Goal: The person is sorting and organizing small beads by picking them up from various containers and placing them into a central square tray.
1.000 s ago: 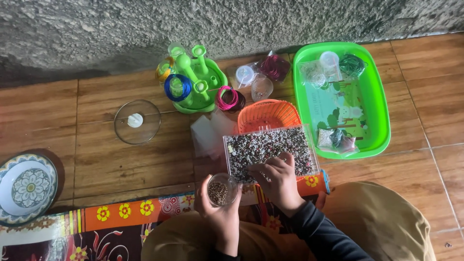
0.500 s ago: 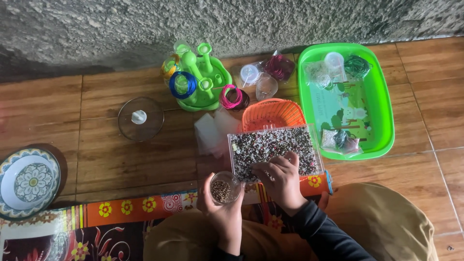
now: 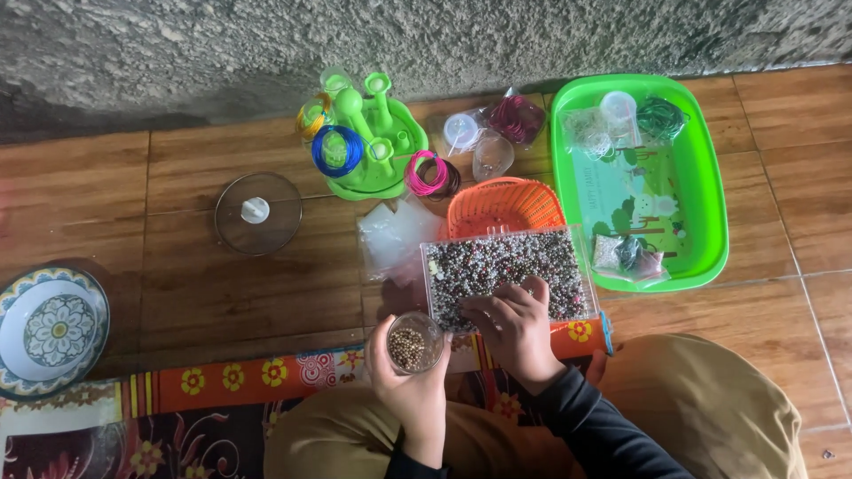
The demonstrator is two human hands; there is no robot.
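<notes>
My left hand (image 3: 410,383) holds a small clear cup (image 3: 412,342) partly filled with dark beads. Right beside it lies a clear rectangular box (image 3: 508,273) packed with mixed small beads. My right hand (image 3: 512,324) rests in the near part of that box, fingers curled down into the beads; I cannot see whether it pinches any. The cup sits just off the box's near left corner.
An orange basket (image 3: 504,207) stands behind the box. A green tray (image 3: 637,182) with bags and wire coils is at right. A green stand (image 3: 371,146) with coloured wire coils, a glass lid (image 3: 257,213), clear bags (image 3: 390,235) and a patterned plate (image 3: 51,328) lie at left.
The view drifted slightly; both hands stay nearly in place, the right hand's fingers shifting a little among the beads.
</notes>
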